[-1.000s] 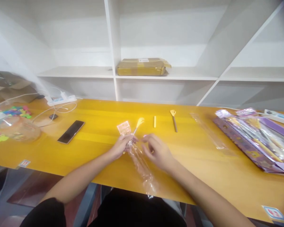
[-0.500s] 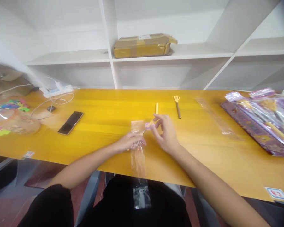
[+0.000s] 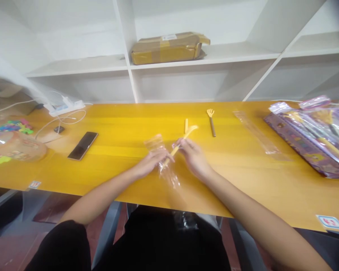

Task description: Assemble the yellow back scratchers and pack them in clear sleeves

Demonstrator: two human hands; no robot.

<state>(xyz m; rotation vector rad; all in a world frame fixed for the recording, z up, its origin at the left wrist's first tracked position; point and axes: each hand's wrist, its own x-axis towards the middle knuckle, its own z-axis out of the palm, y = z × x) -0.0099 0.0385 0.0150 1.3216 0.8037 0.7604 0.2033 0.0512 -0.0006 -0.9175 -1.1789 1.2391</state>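
Note:
A yellow stick with a curved, blurred tip [image 3: 191, 130] lies slanted between my two hands. My left hand [image 3: 156, 157] is closed round its lower part and a clear plastic sleeve [image 3: 169, 176], which hangs down past the table edge. My right hand [image 3: 190, 152] pinches the stick farther up, beside a small pinkish piece. Just beyond my hands a short yellow tube [image 3: 186, 125] lies on the table. To its right is a small hand-shaped scratcher [image 3: 211, 122] with a yellow head and a dark handle.
On the orange table [image 3: 124, 124] a phone [image 3: 83, 145], a power strip [image 3: 67, 108] and an orange-tinted jar [image 3: 21, 146] are at left. Right of centre is a flat clear sleeve [image 3: 255, 131]; packaged scratchers [image 3: 313, 139] lie far right. A taped carton [image 3: 168, 48] rests on the shelf.
The yellow stick now shows at length between my hands, its tip pointing up and right. The clear sleeve has tilted and its lower end has swung right. My right hand has shifted slightly.

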